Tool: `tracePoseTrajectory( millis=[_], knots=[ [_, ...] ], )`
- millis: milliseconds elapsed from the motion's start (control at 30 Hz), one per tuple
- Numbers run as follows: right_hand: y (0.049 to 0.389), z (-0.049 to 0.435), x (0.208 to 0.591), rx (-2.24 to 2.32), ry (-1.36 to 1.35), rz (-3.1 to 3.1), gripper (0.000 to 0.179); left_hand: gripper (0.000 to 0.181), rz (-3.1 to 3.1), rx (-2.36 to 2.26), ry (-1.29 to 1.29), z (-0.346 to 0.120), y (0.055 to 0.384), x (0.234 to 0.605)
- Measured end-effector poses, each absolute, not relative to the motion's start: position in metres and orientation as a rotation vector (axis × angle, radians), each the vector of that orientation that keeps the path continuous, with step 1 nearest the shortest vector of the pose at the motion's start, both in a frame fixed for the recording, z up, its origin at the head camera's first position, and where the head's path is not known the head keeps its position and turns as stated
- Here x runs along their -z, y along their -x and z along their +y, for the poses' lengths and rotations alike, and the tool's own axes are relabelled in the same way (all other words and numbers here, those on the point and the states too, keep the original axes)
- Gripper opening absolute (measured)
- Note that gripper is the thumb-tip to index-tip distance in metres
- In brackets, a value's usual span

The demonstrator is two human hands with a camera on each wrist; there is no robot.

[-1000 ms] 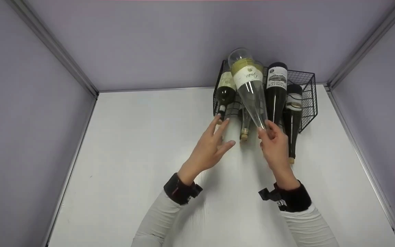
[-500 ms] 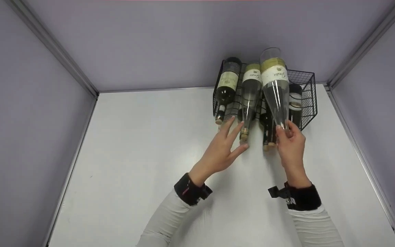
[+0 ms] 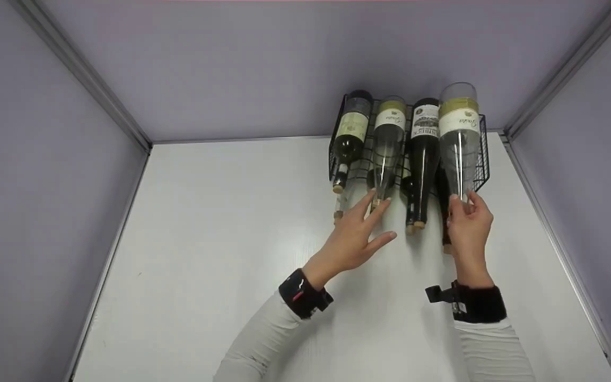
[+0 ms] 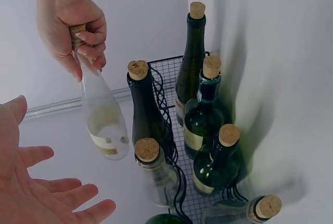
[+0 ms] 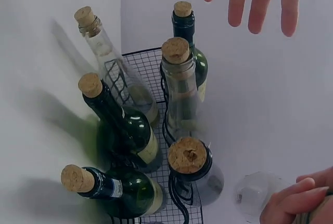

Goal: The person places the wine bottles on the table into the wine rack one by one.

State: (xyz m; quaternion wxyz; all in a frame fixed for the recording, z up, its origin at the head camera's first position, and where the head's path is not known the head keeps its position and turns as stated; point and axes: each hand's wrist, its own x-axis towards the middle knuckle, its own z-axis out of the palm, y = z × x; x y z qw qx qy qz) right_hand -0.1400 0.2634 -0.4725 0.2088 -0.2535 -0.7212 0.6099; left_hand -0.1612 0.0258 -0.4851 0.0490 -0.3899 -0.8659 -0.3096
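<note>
My right hand (image 3: 471, 228) pinches a clear glass bottle (image 3: 459, 151) by its neck, above the right end of a black wire rack (image 3: 484, 154). The left wrist view shows that bottle (image 4: 106, 125) tilted outside the rack's front, fingers curled around the corked neck. My left hand (image 3: 356, 236) has its fingers spread, near the neck of another clear bottle (image 3: 387, 143); in the left wrist view this hand (image 4: 47, 182) holds nothing. Between the two clear bottles lies a dark bottle (image 3: 425, 143) with a white label. A green bottle (image 3: 351, 130) occupies the left end.
Corked bottles fill two rows of the rack; the back row includes a green bottle (image 5: 127, 130) and a clear bottle (image 5: 122, 73). The rack stands on a white table (image 3: 204, 239) against a grey back wall (image 3: 258, 69). Side walls (image 3: 581, 143) enclose the table.
My right hand has carried the clear bottle rightward, past the dark white-labelled bottle to the rack's right end. My left hand has shifted right too, fingers still spread.
</note>
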Motion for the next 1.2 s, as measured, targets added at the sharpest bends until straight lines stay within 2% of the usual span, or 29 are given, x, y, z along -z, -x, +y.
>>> tracePoseTrajectory(
  millis=[633,1200],
  knots=[
    [0.163,0.299,0.487,-1.582,0.951,-2.138,0.055,0.065,-2.652,0.897,1.212,0.033,0.162,0.49],
    [0.169,0.3,0.5,-1.471,0.959,-2.251,0.055,0.064,-2.64,0.87,1.224,0.035,0.163,0.488]
  ],
)
